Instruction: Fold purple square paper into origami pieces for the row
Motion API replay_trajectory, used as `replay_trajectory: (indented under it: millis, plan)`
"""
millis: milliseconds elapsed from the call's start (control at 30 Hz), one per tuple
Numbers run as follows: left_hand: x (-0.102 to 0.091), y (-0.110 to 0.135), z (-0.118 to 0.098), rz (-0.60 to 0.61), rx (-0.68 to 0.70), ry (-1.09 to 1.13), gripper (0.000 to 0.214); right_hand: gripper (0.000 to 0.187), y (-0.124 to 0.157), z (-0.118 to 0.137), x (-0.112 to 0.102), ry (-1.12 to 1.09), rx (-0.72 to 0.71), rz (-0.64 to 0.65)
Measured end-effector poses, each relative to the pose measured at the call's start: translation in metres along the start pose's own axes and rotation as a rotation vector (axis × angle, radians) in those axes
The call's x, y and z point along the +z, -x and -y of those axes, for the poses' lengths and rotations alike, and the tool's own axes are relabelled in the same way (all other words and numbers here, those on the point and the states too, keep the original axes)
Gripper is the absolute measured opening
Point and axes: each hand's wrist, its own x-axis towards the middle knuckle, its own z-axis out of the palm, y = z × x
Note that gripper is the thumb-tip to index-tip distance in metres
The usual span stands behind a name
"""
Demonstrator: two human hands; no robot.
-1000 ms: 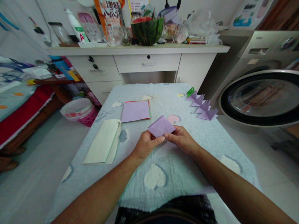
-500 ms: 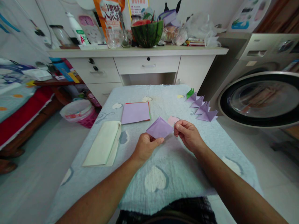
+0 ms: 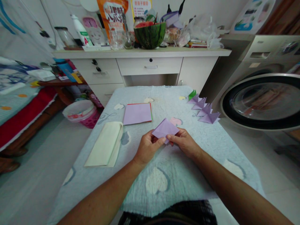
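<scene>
Between my hands is a folded purple paper, roughly diamond-shaped, held just above the cloth-covered table. My left hand pinches its left side, thumb on top and fingers underneath. My right hand grips the lower right side, its thumb pressing on the near part. Parts of the fingers are hidden beneath the paper. Beyond my left hand lies a stack of square paper, purple on top with red and green edges showing. Several folded purple paper pieces and a green one stand in a row at the right.
A pale folded paper or cloth lies on the left of the table. Behind stands a white cabinet bearing a cut watermelon. An open washing machine door is at the right, a pink bin at the left.
My right hand has moved in from beside the paper and now grips its right side. The purple paper has shifted slightly right and turned a little; my left hand keeps its hold.
</scene>
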Motion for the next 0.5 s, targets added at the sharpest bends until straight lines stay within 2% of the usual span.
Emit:
replay_trajectory:
  millis: [200,367,500]
  plan:
    - [-0.005,-0.001,0.000,-0.045,0.010,-0.031,0.027,0.030,0.001,-0.003,0.005,0.005,0.027,0.104]
    - [-0.005,0.000,-0.002,-0.075,0.000,-0.043,0.025,0.028,0.002,-0.007,0.004,0.054,0.018,0.127]
    - [-0.014,-0.004,-0.008,-0.226,0.051,-0.046,0.024,0.027,0.003,-0.006,0.000,0.075,0.021,0.130]
